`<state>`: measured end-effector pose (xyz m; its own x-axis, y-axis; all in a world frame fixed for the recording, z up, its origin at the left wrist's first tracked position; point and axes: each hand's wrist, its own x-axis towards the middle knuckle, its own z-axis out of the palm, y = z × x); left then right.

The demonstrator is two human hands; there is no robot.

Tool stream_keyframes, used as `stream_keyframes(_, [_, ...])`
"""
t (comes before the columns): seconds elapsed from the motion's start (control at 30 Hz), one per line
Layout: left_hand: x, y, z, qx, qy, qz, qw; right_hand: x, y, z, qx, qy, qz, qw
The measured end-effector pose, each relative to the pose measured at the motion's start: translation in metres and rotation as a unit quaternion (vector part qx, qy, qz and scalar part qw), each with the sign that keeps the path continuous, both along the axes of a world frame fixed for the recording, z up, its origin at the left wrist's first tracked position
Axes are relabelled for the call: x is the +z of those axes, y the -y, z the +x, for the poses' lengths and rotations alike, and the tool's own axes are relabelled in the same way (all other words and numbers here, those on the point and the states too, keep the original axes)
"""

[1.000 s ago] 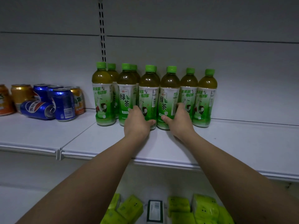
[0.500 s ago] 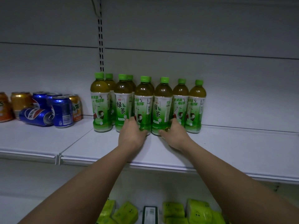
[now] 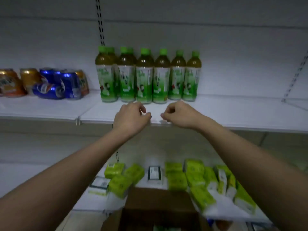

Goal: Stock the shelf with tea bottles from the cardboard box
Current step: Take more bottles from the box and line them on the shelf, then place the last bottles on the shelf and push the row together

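Green-capped clear plastic tea bottles, glossy green-white labels, stand upright in a tight row far back on the smooth white metal shelf. Left hand and right hand now off the bottles, pulled back to the near shelf edge, fingers loosely curled, holding nothing. Brown cardboard box sits below, near.

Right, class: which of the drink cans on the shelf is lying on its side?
The blue can at the front of the can group lies on its side; the other blue and orange cans stand upright behind it.

wall: white panels | upright: slotted | light: dim
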<state>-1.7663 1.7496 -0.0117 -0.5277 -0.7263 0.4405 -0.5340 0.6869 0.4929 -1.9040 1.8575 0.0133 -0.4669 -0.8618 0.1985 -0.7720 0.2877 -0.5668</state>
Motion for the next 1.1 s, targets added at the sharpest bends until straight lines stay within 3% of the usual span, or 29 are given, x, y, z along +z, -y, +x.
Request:
stream_keyframes(0.13, [-0.040, -0.031, 0.030, -0.052, -0.047, 0.059, 0.996, -0.034, -0.031, 0.022, 0.020, 0.039, -0.012, 0.999])
stream_keyframes(0.23, [-0.101, -0.047, 0.043, -0.041, -0.051, 0.144, 0.987, -0.081, -0.045, 0.037, 0.029, 0.090, 0.015, 0.995])
stream_keyframes(0.43, [-0.255, -0.091, 0.066, -0.029, 0.097, 0.310, 0.945, -0.232, -0.059, 0.061, -0.044, 0.229, 0.123, 0.965])
stream_keyframes(0.53, [-0.317, -0.104, 0.089, -0.027, 0.201, 0.362, 0.910, -0.305, -0.084, 0.062, -0.060, 0.306, 0.230, 0.922])
stream_keyframes(0.67, [-0.366, -0.106, 0.099, -0.020, 0.290, 0.398, 0.870, -0.384, -0.117, 0.045, -0.143, 0.382, 0.294, 0.864])
stream_keyframes(0.87, [-0.401, -0.111, 0.068, -0.038, 0.301, 0.455, 0.837, -0.443, -0.119, 0.024, -0.162, 0.386, 0.323, 0.849])
stream_keyframes(1.1, [-0.456, -0.115, 0.040, 0.007, 0.285, 0.607, 0.742, -0.507, -0.108, 0.015, -0.120, 0.348, 0.356, 0.859])
